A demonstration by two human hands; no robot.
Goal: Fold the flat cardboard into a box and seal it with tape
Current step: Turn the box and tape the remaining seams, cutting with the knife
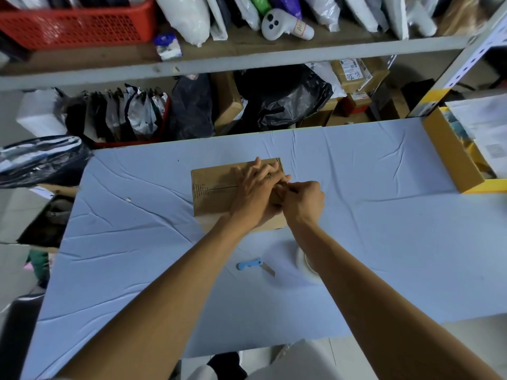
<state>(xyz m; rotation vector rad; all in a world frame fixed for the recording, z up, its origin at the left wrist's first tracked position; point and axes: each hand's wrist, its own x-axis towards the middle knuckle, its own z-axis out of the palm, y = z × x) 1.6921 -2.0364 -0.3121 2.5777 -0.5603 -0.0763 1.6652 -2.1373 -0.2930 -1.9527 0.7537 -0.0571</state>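
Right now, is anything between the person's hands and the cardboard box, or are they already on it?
Nothing visible stands between. The left hand lies flat on top of the cardboard box, and the right hand is closed at the box's right edge. The tape roll and blue knife lie nearer the person, clear of the box.

Materials and finishes: worktop and shelving

Matt brown cardboard box (219, 187), taped seam slightly glossy; pale blue cloth (356, 215) over table, matt and creased. Small knife (251, 265) with smooth blue plastic handle and bare metal blade. Tape roll (306, 266) whitish, blurred, finish unclear. Red plastic basket (76, 26), perforated. Grey painted metal shelf (247, 65), scuffed. Glossy black plastic bag (285, 100). Yellow-edged cardboard tray (450, 157), matt, with paper sheets inside.
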